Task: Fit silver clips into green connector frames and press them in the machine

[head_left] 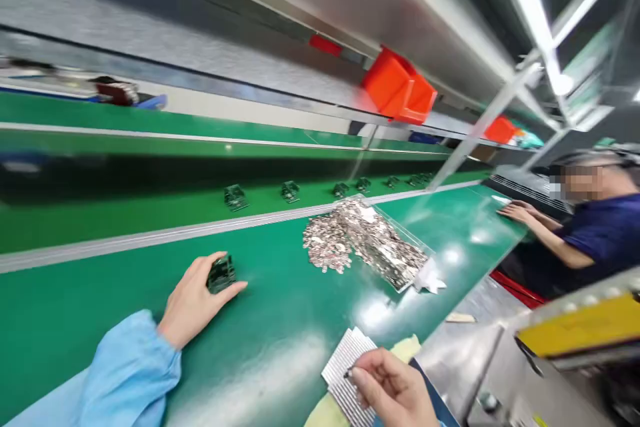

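My left hand (193,297), in a light blue sleeve, is over the green tabletop with thumb and fingers closed around a small dark green circuit board piece (220,273). My right hand (393,387) is at the bottom of the view, its thumb and forefinger pinched on a tiny dark piece (349,371) whose kind I cannot make out. Just under those fingertips lies a ribbed silver-white block (340,363) on a pale yellow cloth (320,413). Beyond it, a heap of small shiny metal pieces (327,243) spills beside a clear tray (405,233) filled with more of them.
Several similar board pieces (235,197) stand along the green conveyor belt (125,213) behind a metal rail (165,235). Orange bins (397,87) sit on the shelf above. At the right, another person (595,233) has their hands on the table's far end, near a yellow panel (580,327).
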`<action>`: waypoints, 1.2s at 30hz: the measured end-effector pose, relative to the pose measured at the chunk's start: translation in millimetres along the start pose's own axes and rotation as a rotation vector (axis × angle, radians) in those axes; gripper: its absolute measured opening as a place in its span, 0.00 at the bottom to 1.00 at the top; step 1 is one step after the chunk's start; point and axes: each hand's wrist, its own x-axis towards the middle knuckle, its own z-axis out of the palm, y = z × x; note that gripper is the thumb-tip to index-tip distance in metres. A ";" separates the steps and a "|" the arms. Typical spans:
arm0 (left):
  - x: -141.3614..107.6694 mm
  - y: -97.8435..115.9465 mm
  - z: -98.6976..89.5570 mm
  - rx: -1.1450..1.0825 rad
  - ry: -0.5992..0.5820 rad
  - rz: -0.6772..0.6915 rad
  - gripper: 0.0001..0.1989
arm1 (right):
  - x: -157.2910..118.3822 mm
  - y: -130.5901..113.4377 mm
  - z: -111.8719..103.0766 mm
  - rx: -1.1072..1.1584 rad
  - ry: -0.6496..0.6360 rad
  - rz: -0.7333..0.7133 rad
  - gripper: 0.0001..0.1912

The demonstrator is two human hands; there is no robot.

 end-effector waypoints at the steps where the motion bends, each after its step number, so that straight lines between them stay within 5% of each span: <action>1: -6.1 1.6 0.3 0.001 -0.023 -0.007 0.41 | -2.3 0.6 -5.3 0.046 0.002 0.002 0.21; 5: -20.7 -0.7 -1.6 0.059 -0.091 -0.032 0.58 | -12.8 13.8 -29.2 0.190 0.020 0.018 0.21; 11: -19.9 4.0 -3.7 -0.040 -0.104 -0.089 0.41 | -19.9 30.9 -42.9 0.323 -0.055 0.058 0.19; 17: -65.4 80.6 26.7 -0.836 -0.197 -0.259 0.31 | -18.1 18.2 -36.0 0.285 0.060 -0.112 0.12; 20: -98.9 126.9 44.8 -1.002 -0.302 -0.239 0.29 | -18.2 11.5 -28.9 0.266 0.080 -0.165 0.11; 23: -117.9 151.8 55.9 -1.095 -0.404 -0.216 0.28 | -20.9 9.9 -22.6 0.216 0.069 -0.155 0.08; 28: -128.9 146.9 67.8 -1.231 -0.527 -0.131 0.28 | -27.5 10.1 -12.5 0.077 0.104 -0.158 0.04; 36: -137.2 139.5 64.1 -1.175 -0.568 -0.020 0.24 | -26.9 15.1 3.8 -0.047 0.101 -0.246 0.03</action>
